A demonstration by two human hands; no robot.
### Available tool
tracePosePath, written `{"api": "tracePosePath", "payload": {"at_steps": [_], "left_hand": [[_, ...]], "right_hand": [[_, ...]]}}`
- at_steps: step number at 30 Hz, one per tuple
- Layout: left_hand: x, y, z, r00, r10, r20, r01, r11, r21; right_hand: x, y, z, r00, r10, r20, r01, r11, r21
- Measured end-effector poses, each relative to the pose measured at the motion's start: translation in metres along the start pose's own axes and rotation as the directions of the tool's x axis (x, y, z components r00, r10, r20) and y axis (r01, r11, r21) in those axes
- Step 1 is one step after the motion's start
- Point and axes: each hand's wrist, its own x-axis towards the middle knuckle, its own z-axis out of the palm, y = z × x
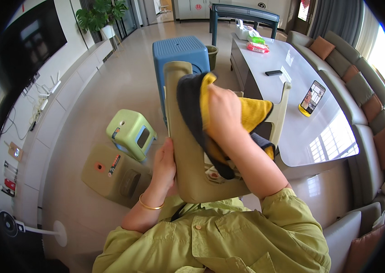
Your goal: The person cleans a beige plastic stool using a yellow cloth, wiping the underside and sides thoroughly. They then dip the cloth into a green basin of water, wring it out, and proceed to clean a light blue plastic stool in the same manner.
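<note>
A beige plastic stool [185, 160] is held up in front of my chest, tipped on its side with a leg [282, 105] pointing right. My left hand [165, 165] grips its left edge from the outside. In my right hand [224, 111] is a yellow and dark grey cloth [192, 102], bunched in the fist and lying against the stool. One cloth corner [255, 109] spreads to the right. The cloth and my right forearm cover much of the stool's inner side.
Left on the floor stand a small green stool [129, 128] and a brown stool [110, 174]. Ahead are a blue stool [178, 51] and a bin [212, 56]. A coffee table [291, 136] on the right bears a propped phone [312, 97] and wipes packs [258, 47]. A sofa [342, 99] lies beyond.
</note>
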Motion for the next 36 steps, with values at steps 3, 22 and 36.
{"api": "tracePosePath", "payload": {"at_steps": [3, 22, 36], "left_hand": [[0.001, -0.014, -0.006, 0.992, 0.102, -0.080, -0.101, 0.995, 0.008], [0.053, -0.004, -0.014, 0.977, 0.047, -0.207, -0.050, 0.999, -0.010], [0.063, 0.001, -0.033, 0.997, -0.078, -0.005, 0.078, 0.996, -0.048]], "right_hand": [[-0.012, 0.008, 0.006, 0.982, -0.183, -0.050, 0.184, 0.983, 0.019], [-0.113, 0.106, -0.036, 0.962, 0.274, -0.012, -0.259, 0.922, 0.289], [-0.048, 0.151, -0.015, 0.896, 0.275, -0.347, -0.043, 0.834, 0.551]]}}
